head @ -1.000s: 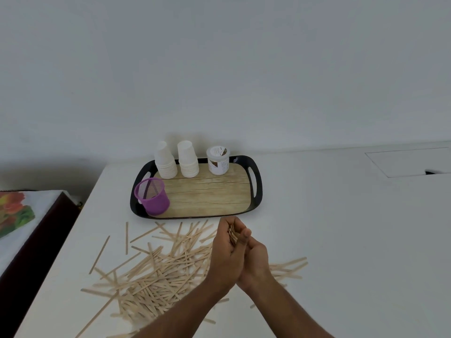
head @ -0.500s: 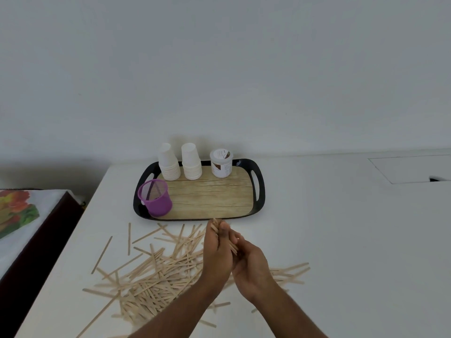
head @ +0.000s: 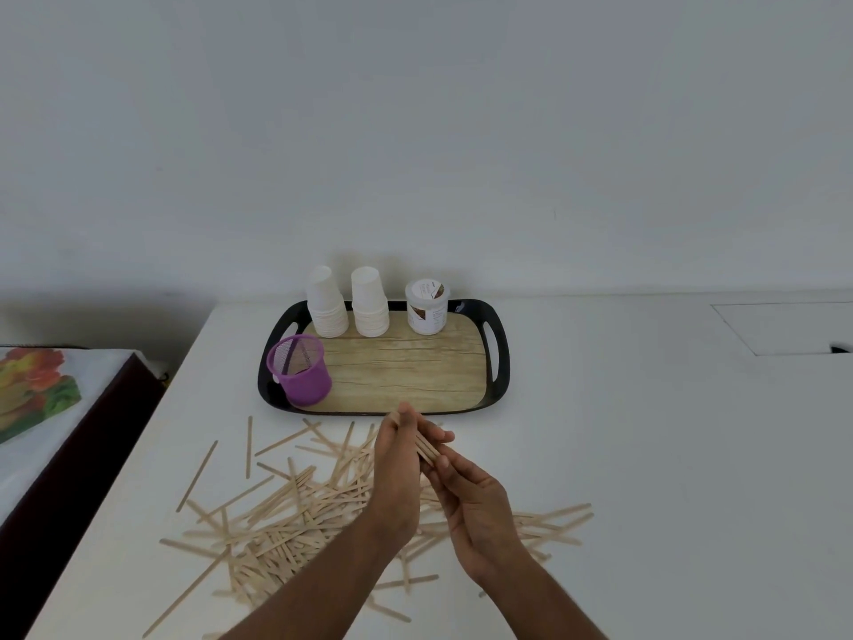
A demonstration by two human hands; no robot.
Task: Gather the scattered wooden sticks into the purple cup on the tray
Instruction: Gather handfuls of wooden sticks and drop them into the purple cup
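Observation:
A heap of thin wooden sticks (head: 286, 524) lies scattered on the white table, in front of a black tray (head: 501, 362) with a wood-pattern floor. The purple mesh cup (head: 300, 369) stands upright at the tray's near left corner. Just in front of the tray's near rim, my left hand (head: 397, 478) holds a small bundle of sticks (head: 427, 448) upright against its fingers. My right hand (head: 475, 505) is beside it, its fingers touching the lower end of the same bundle. Both hands hover above the heap.
Two stacks of white paper cups (head: 327, 302) and a white lidded jar (head: 427, 307) stand along the tray's far side. The table's left edge (head: 152, 436) drops to a dark piece of furniture with a floral cloth (head: 32, 390). A wall stands behind.
Both hands rose a little toward the tray with the bundle. The right hand slid down and opened somewhat, so the sticks now show between the fingers.

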